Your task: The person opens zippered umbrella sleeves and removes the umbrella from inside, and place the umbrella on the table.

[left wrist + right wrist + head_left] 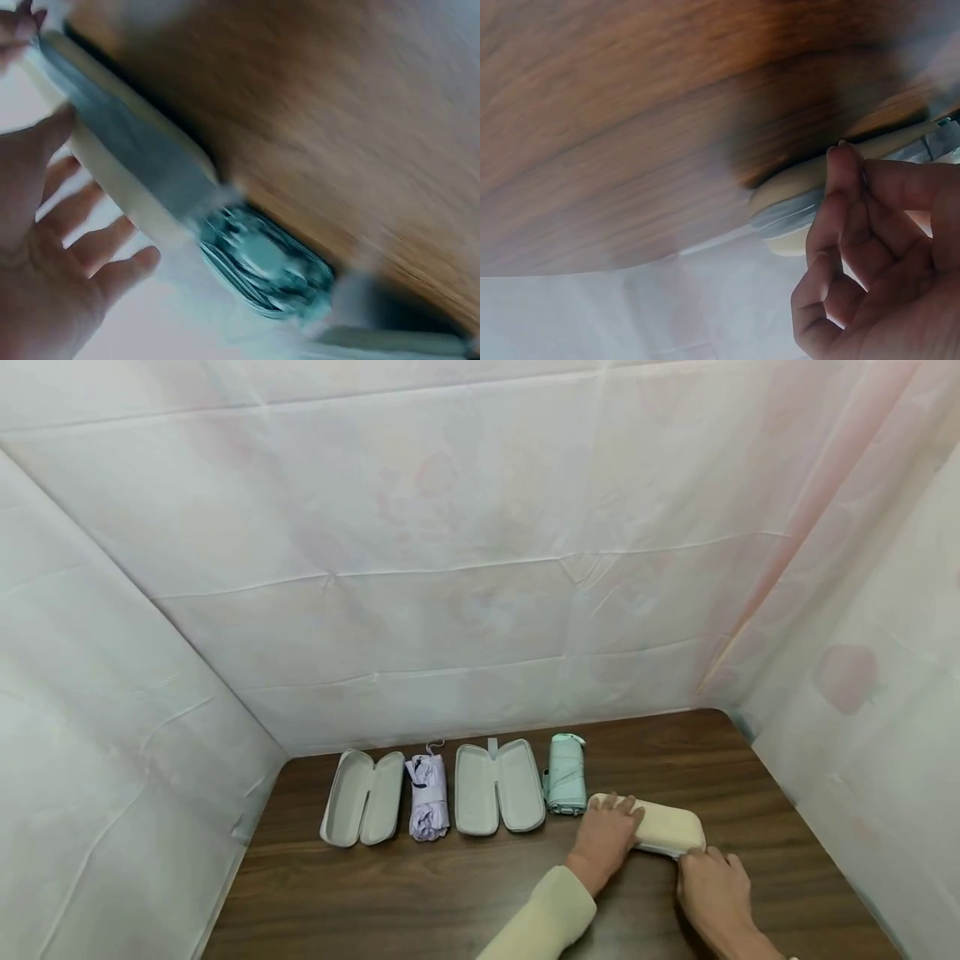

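Note:
A cream hard zip case (pixel 667 827) lies closed on the table at the right, with a grey zipper band (pixel 135 142) along its side. My left hand (pixel 606 835) holds its left part, fingers over the top and thumb against the near side. At the right end my right hand (pixel 716 893) has thumb and forefinger pinched together at the grey band (pixel 791 214); the zipper pull is hidden between the fingertips. Just left of the case lies a folded mint-green umbrella (pixel 566 775), its bunched end (pixel 262 259) facing the left wrist view.
Left of the green umbrella, a pale grey case (pixel 477 789) lies open and flat. Beyond it are a folded lilac umbrella (pixel 429 797) and another open grey case (pixel 348 797). Pale cloth (pixel 450 627) hangs behind and beside the brown wooden table (pixel 360 902).

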A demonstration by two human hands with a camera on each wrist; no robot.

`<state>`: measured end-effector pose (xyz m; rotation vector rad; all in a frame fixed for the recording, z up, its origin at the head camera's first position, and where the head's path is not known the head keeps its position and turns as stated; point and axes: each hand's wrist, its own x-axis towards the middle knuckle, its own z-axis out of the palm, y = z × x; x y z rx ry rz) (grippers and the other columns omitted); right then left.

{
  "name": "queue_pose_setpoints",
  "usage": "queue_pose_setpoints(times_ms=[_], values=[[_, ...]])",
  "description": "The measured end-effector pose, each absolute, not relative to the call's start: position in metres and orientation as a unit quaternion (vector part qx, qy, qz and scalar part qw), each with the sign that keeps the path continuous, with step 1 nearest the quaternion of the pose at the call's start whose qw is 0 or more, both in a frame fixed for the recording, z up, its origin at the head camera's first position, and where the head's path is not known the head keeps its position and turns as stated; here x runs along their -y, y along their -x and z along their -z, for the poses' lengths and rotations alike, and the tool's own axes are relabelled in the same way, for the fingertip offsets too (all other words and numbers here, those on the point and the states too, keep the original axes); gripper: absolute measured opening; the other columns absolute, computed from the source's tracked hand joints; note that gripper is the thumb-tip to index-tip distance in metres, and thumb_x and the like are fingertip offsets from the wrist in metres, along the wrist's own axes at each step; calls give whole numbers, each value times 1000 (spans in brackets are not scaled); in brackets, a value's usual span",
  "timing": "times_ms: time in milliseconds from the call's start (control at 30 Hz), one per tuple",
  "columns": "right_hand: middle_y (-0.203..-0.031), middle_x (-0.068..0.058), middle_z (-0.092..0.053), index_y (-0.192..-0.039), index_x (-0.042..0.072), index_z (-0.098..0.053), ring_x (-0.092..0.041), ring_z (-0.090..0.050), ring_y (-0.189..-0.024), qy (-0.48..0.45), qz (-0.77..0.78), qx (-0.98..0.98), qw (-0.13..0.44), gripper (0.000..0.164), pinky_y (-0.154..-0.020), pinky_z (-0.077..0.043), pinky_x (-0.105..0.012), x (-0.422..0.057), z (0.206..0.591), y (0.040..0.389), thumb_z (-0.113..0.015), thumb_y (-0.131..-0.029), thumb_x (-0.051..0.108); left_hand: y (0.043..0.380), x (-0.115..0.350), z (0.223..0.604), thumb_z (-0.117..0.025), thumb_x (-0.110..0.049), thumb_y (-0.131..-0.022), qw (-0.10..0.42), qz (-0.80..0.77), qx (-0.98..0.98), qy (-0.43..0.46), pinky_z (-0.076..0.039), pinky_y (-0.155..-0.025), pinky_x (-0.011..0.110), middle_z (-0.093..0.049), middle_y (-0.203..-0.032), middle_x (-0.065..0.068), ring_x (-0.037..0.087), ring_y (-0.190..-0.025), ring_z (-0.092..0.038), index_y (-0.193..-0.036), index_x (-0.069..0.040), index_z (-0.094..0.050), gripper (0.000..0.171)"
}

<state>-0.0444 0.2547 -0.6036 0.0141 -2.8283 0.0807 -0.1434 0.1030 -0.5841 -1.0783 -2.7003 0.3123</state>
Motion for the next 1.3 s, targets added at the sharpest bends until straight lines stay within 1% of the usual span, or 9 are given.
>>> queue_pose_setpoints(times_ms=[67,133,333,500,633,833,1000,1200,1300], values=[[-63,-2,-59,-64,7,-66,-26,-60,-61,-8,-24,987,158,23,-57,-43,-44,-257,604,44,-85,-75,1,149,-95,584,-63,-58,-99,97,-103,912,384,-50,-107,26,-56,-151,-22,6,-138,-55,-144,-44,-62,47],[-63,-2,-59,-65,7,-67,-26,-60,-62,-9,-23,987,158,22,-57,-43,-44,-257,604,44,-86,-75,3,151,-91,584,-61,-57,-101,90,-94,911,392,-49,-109,29,-56,-152,-21,9,-139,-54,-145,-44,-61,46],[-63,-5,-60,-63,6,-64,-29,-62,-63,-10,-26,985,170,23,-59,-46,-47,-254,606,45,-83,-75,0,145,-91,588,-63,-54,-99,108,-66,915,382,-51,-108,33,-59,-150,-16,13,-137,-58,-142,-39,-64,46],[-62,-9,-61,-60,6,-61,-31,-62,-62,-16,-26,980,198,23,-59,-45,-47,-250,609,46,-79,-71,-4,139,-96,590,-61,-56,-98,120,-71,921,364,-52,-105,32,-60,-149,-15,12,-135,-59,-142,-38,-65,48],[-62,-10,-60,-59,5,-60,-31,-61,-62,-24,-21,977,210,23,-58,-44,-46,-247,610,47,-79,-68,-4,138,-99,591,-62,-55,-97,113,-68,926,354,-52,-106,33,-60,-150,-16,13,-136,-59,-142,-39,-65,48],[-62,-8,-60,-59,6,-60,-30,-59,-65,-25,-22,978,205,22,-59,-44,-47,-242,611,48,-79,-68,-3,139,-99,592,-62,-54,-98,112,-67,928,350,-52,-106,34,-60,-149,-15,13,-136,-59,-142,-39,-65,47],[-60,-8,-58,-57,7,-58,-30,-56,-63,-23,-20,977,209,24,-57,-43,-46,-240,611,50,-78,-66,-3,138,-99,593,-63,-54,-97,119,-64,928,347,-53,-105,34,-61,-148,-15,14,-135,-60,-142,-38,-66,47],[-62,-7,-59,-59,6,-61,-29,-56,-63,-17,-22,985,172,22,-58,-45,-45,-236,608,51,-78,-69,-3,138,-101,597,-65,-55,-95,137,-76,927,342,-53,-104,33,-62,-146,-16,12,-133,-61,-140,-39,-67,48],[-62,-8,-59,-60,6,-61,-28,-56,-63,-19,-21,985,169,21,-58,-45,-45,-233,608,51,-78,-70,-3,137,-102,600,-65,-55,-95,137,-83,928,338,-52,-104,32,-62,-147,-17,12,-133,-61,-141,-41,-66,48]])
